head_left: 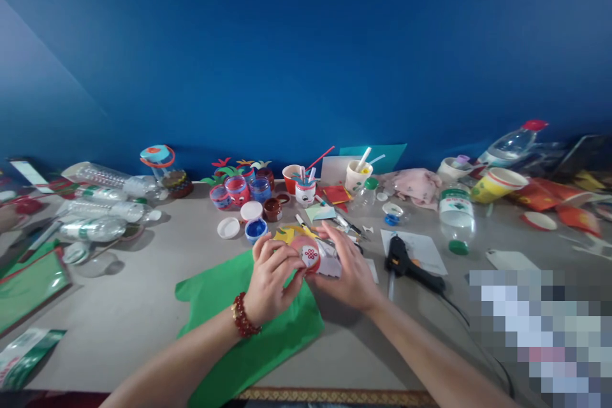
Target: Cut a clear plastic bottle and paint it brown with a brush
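Between my two hands, above a green sheet [215,303], is a small round red-and-white piece [310,256] with a red knot pattern; its exact kind I cannot make out. My left hand [275,277], with a dark red bead bracelet [245,315] at its wrist, pinches the piece's edge with curled fingers. Curved around the other side is my right hand [351,274], thumb below and fingers above. Yellow cut paper [287,233] lies just behind the hands. A black glue gun [406,264] rests on white paper to the right.
Open paint jars, including a blue one [255,229], stand behind the hands. Several plastic bottles [93,228] lie at the left. To the right are an upside-down bottle [458,220], a yellow paper cup [500,185] and the glue gun's cord [454,309]. A blue wall [306,64] rises behind.
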The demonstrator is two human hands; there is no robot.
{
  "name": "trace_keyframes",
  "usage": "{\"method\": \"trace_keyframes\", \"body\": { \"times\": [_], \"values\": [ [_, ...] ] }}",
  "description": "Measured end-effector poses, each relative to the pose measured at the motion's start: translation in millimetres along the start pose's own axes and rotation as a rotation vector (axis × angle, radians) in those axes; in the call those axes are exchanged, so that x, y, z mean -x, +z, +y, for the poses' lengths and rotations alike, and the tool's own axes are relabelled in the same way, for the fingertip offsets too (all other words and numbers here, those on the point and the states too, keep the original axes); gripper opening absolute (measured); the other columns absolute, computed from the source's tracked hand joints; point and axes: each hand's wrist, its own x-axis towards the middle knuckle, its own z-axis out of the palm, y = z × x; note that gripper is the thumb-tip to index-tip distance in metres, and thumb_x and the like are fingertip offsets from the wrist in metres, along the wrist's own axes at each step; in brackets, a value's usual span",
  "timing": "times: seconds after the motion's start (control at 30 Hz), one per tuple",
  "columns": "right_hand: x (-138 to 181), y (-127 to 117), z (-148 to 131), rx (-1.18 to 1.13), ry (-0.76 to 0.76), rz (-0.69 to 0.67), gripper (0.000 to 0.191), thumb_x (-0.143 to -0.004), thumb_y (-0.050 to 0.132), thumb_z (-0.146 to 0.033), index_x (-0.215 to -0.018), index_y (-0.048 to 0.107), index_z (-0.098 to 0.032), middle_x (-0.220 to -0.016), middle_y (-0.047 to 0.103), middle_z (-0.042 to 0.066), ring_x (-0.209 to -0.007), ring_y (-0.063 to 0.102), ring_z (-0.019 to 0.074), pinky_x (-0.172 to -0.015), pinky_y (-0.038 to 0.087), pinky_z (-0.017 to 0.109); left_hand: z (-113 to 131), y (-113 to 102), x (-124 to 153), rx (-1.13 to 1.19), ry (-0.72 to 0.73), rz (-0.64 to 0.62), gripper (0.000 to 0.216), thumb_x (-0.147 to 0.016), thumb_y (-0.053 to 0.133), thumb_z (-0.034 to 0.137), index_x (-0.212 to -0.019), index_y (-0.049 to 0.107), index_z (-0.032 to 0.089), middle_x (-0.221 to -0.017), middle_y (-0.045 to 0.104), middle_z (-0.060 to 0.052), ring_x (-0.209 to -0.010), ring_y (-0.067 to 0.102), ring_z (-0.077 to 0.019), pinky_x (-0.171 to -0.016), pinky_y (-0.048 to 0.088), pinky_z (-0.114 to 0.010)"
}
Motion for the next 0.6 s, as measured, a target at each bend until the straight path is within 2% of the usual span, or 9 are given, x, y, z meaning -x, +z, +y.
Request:
{"method": "trace_keyframes", "body": {
  "times": [0.1,0.17,0.23,0.3,0.4,0.47,0.6],
  "values": [
    [1.9,-7.7,-2.9,-0.067,-0.106,0.123,0.046,-0.086,0.068,-0.034,-0.128,0.053,-0.025,-0.099,0.071,0.011,-0.091,0.069,0.0301,-0.083,0.056,0.046,-3.0,-2.3,0.2,-0.012,-0.035,0.010,0.009,-0.088,0.060,0.017,-0.089,0.065,0.024,-0.088,0.071,-0.002,-0.093,0.058,-0.0219,-0.108,0.030,-0.051],
    [1.9,-10.5,-5.8,-0.106,-0.204,0.122,0.028,-0.089,0.062,-0.019,-0.115,0.058,-0.027,-0.085,0.071,0.006,-0.076,0.068,0.0242,-0.076,0.056,0.041,-4.0,-3.3,-0.4,0.000,-0.043,0.019,0.008,-0.089,0.060,0.017,-0.088,0.064,0.024,-0.086,0.071,-0.002,-0.092,0.058,-0.0211,-0.107,0.032,-0.050],
    [0.8,-10.0,-8.2,-0.104,-0.235,0.054,0.028,-0.091,0.057,-0.013,-0.115,0.059,-0.026,-0.087,0.073,0.005,-0.076,0.068,0.0218,-0.076,0.055,0.038,-4.3,-3.1,-0.4,0.004,-0.030,0.007,0.007,-0.090,0.060,0.018,-0.089,0.064,0.023,-0.086,0.071,-0.002,-0.092,0.058,-0.0209,-0.107,0.032,-0.050],
    [-0.5,-7.2,-9.0,-0.082,-0.219,-0.034,0.025,-0.093,0.055,-0.014,-0.115,0.060,-0.024,-0.092,0.073,0.007,-0.080,0.067,0.0219,-0.076,0.054,0.036,-4.1,-1.6,0.7,-0.008,0.006,-0.018,0.008,-0.090,0.059,0.018,-0.091,0.065,0.024,-0.088,0.072,-0.002,-0.095,0.059,-0.0215,-0.110,0.029,-0.051],
    [-0.8,-2.3,-7.4,-0.036,-0.221,-0.128,0.013,-0.095,0.051,-0.017,-0.100,0.063,-0.020,-0.084,0.069,0.008,-0.077,0.062,0.0216,-0.069,0.050,0.033,-4.1,2.3,4.0,-0.036,0.059,-0.004,0.010,-0.089,0.060,0.018,-0.094,0.067,0.024,-0.092,0.074,-0.002,-0.100,0.060,-0.0222,-0.114,0.025,-0.052],
    [0.2,-0.6,-5.7,-0.001,-0.234,-0.161,0.014,-0.096,0.050,-0.016,-0.093,0.064,-0.019,-0.080,0.065,0.008,-0.074,0.059,0.0207,-0.067,0.048,0.032,-4.2,4.7,5.9,-0.052,0.078,0.015,0.011,-0.089,0.060,0.018,-0.095,0.067,0.023,-0.093,0.074,-0.002,-0.100,0.060,-0.0222,-0.115,0.025,-0.052],
    [1.6,-1.4,-4.3,0.035,-0.244,-0.199,0.015,-0.096,0.049,-0.015,-0.091,0.062,-0.018,-0.082,0.064,0.008,-0.076,0.058,0.0203,-0.068,0.046,0.031,-3.7,6.3,6.6,-0.065,0.075,0.017,0.011,-0.090,0.059,0.017,-0.094,0.067,0.023,-0.092,0.073,-0.002,-0.099,0.060,-0.0219,-0.114,0.026,-0.052]
  ]
}}
